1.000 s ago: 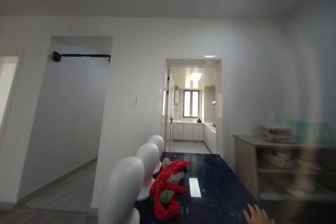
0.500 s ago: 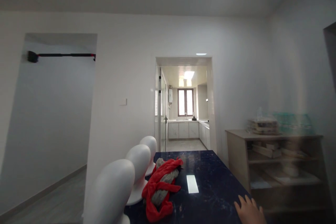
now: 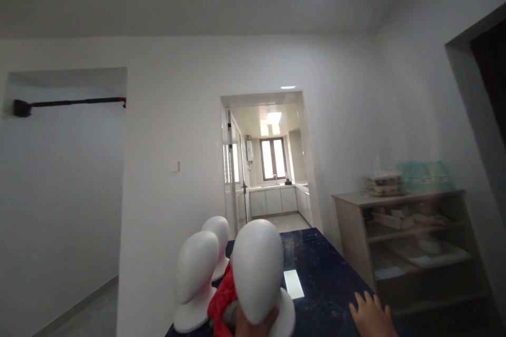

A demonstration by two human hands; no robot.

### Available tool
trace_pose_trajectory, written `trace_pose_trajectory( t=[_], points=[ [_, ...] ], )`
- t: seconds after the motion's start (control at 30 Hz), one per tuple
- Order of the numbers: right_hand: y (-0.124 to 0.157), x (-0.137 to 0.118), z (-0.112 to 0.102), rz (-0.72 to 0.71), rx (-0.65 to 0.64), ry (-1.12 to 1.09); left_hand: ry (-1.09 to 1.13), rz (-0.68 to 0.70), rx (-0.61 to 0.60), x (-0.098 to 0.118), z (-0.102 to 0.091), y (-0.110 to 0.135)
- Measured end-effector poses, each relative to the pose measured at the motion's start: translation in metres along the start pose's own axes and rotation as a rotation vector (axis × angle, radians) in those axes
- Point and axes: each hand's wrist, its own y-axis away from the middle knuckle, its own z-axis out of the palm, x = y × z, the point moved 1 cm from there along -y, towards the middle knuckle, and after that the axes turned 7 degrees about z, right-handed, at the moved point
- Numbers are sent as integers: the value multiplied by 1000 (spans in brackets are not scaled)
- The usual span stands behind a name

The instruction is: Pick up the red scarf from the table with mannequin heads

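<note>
Mannequin head (image 3: 258, 268) sits above the left grip (image 3: 253, 329) at its neck

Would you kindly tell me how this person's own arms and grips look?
The right grip is a bare human hand without a glove. The left grip, mostly hidden, also looks bare. I can make out no ring or marking on either; any sleeves are out of view.

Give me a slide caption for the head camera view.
Left hand grips a white mannequin head; right hand spreads at the edge of a dark blue tabletop.
</note>
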Motion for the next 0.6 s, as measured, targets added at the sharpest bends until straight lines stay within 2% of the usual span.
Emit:
trace_pose_trajectory(
  t=[0.1,0.2,0.27,0.47,0.6],
  points=[
    [-1,1,0,18,-4,-28,285,-25,-10,25,52,-26],
    [-2,3,1,6,6,-25,371,-16,-17,37,81,-39],
    [-1,3,1,-6,5,-21,359,-9,-17,34,90,-39],
    [-1,2,-1,-3,11,4,330,-46,-42,3,102,-25],
    [-2,3,-2,15,-31,13,342,-74,-74,-4,106,-20]
  ],
)
